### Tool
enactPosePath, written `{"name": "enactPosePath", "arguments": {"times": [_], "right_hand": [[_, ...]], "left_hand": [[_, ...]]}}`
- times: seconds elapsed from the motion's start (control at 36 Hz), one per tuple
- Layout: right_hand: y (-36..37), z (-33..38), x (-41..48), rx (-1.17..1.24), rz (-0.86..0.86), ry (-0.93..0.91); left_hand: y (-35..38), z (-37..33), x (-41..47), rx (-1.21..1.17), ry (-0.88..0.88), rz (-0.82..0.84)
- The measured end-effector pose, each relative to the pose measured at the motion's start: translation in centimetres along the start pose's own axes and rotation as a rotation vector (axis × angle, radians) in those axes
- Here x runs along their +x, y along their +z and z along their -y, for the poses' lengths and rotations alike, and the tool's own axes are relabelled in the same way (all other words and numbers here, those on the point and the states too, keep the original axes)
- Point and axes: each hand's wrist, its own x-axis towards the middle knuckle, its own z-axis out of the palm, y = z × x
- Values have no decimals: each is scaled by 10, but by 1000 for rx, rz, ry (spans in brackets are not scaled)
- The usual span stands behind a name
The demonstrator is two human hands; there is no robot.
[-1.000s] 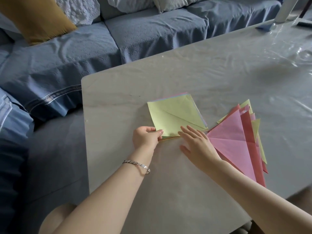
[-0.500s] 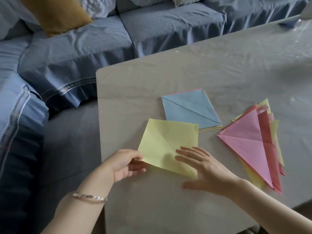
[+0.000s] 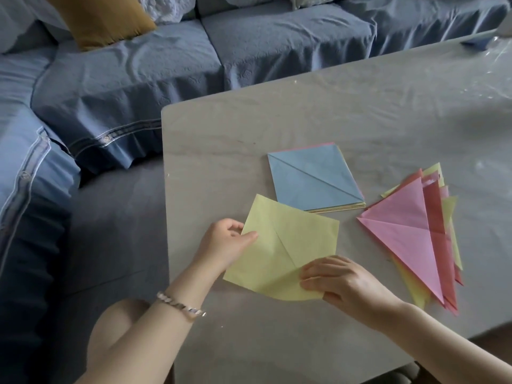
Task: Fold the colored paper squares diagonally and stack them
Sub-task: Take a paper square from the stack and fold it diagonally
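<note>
Half a second ago your right hand (image 3: pixel 340 281) lay flat with its fingers spread on the yellow sheet (image 3: pixel 291 239). Now those fingers curl around the sheet's near corner and pinch it, and that corner bends up off the tabletop (image 3: pixel 277 342). Your left hand (image 3: pixel 224 242) has moved from the sheet's near-left edge up to its left corner, which it pinches between thumb and fingers. The sheet has turned a little and sits near the tabletop's left edge, just in front of the stack of squares (image 3: pixel 313 178). Its far corner is close to the stack; you cannot tell whether they touch. A second ago this yellow sheet topped that stack; a blue sheet tops it now, with one diagonal crease showing.

You hold one loose sheet, yellow, with one crease line across it. There is one stack of unfolded squares; thin pink and yellow edges show under the blue, but the sheets are too thin to count. To its right lies one fanned pile of folded triangles (image 3: pixel 407 236), apart from the stack: pink on top, red beneath it, more pink and yellow edges poking out, the total not countable. Both hands are in view, with one bracelet (image 3: pixel 180 304) on your left wrist. Beyond the tabletop are a blue sofa (image 3: pixel 277 42) and one mustard cushion (image 3: pixel 105 20).
</note>
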Motion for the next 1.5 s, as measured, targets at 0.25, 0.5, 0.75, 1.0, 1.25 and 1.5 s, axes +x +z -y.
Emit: {"name": "enactPosePath", "arguments": {"times": [0.25,0.5,0.75,1.0,1.25,1.5], "right_hand": [[-9,7,-7,28,-11,84],[-37,23,17,106,-161,198],[-64,40,43,384,-359,504],[-67,58,49,511,-473,585],[-71,71,51,563,-605,671],[-69,83,53,588,-664,670]], "left_hand": [[23,-9,-4,161,260,-274],[13,-12,-24,95,503,-262],[8,-21,-46,36,541,90],[15,-45,-70,-15,726,-23],[24,-51,-76,-46,833,-274],[23,-53,-84,9,806,-245]]}}
